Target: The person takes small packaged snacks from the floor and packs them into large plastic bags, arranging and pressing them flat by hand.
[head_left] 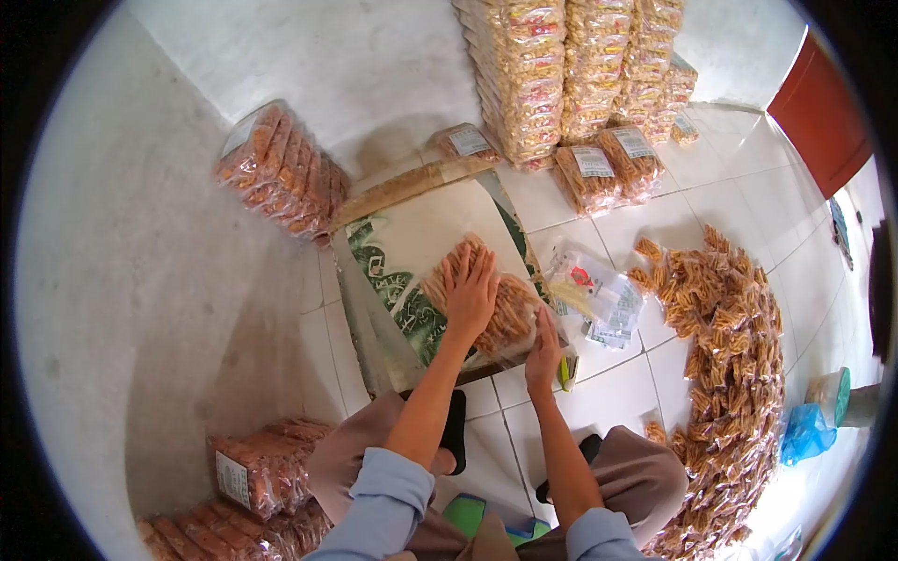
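A clear plastic bag of brown stick-shaped snacks (510,313) lies flat on a low table (449,210) covered with white and green printed sheeting. My left hand (472,294) rests on top of the bag, its fingers stretched out and pressing flat. Held edge-on at the bag's right end, my right hand (543,357) has straight fingers touching or very near the plastic. Just right of that hand, a yellow-green tool (568,372), perhaps a cutter or stapler, sits at the table's corner. Flat plastic bags and printed labels (599,294) lie on the tiles beside the table.
A large curved heap of small snack bundles (730,355) covers the floor at right. Tall stacks of packed bags (533,84) stand by the back wall. More filled bags (281,173) lean at left, and others (267,467) lie near my left knee.
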`<move>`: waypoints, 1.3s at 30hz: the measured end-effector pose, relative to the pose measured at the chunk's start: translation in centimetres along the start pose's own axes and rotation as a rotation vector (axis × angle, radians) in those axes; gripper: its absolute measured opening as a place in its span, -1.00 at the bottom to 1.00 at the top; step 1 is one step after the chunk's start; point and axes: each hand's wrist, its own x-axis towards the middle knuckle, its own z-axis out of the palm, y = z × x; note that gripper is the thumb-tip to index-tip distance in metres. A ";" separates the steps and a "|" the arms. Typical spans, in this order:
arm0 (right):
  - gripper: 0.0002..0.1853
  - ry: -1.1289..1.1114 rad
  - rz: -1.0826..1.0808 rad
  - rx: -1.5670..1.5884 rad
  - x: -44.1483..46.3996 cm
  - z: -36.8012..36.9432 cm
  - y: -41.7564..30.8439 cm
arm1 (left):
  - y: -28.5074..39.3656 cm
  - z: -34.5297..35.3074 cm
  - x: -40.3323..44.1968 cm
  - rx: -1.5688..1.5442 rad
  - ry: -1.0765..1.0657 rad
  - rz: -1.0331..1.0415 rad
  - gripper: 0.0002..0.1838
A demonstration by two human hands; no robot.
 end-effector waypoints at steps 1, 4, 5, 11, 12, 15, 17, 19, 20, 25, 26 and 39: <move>-0.56 -0.042 -0.062 0.060 0.4 0.3 -0.1 | -0.1 0.0 0.0 0.010 -0.003 0.015 -0.56; -0.47 -0.131 -0.096 0.151 1.5 1.2 0.0 | -0.1 0.0 -0.1 -0.005 -0.013 0.038 -0.56; -0.46 -0.177 -0.066 0.177 1.7 1.3 0.1 | -0.1 0.0 0.0 -0.005 -0.012 0.040 -0.56; -0.61 -0.261 -0.091 0.104 2.0 0.3 -0.2 | -0.1 -0.3 0.0 0.008 -0.025 0.026 -0.56; -0.61 -0.263 -0.092 0.106 1.7 0.1 -0.2 | -0.2 -0.4 -0.1 -0.164 0.001 -0.036 -0.57; -0.61 -0.159 0.029 0.068 -0.1 -0.8 -0.5 | -0.9 -1.2 -0.9 -0.237 0.037 -0.142 -0.56; -0.61 -0.123 0.071 0.123 -1.6 -0.6 -0.9 | -0.9 -1.5 -1.4 -0.135 0.047 -0.182 -0.55; -0.60 -0.132 0.068 0.146 -1.8 -0.1 -1.0 | -0.8 -1.4 -1.8 -0.079 0.035 -0.194 -0.59; -0.59 -0.145 0.067 0.166 -1.9 0.1 -1.1 | -0.9 -1.3 -1.8 -0.076 0.033 -0.195 -0.59; -0.61 -0.157 -0.013 -0.005 -0.5 2.5 0.1 | -0.9 -1.0 -2.0 -0.038 -0.034 -0.130 -0.60; -0.63 -0.128 -0.049 -0.081 -0.2 3.2 0.4 | -0.9 -1.1 -2.0 -0.033 -0.036 -0.130 -0.60; -0.72 -0.033 0.263 0.168 -2.8 1.4 -2.1 | -1.0 -1.0 -2.0 -0.051 -0.017 -0.145 -0.60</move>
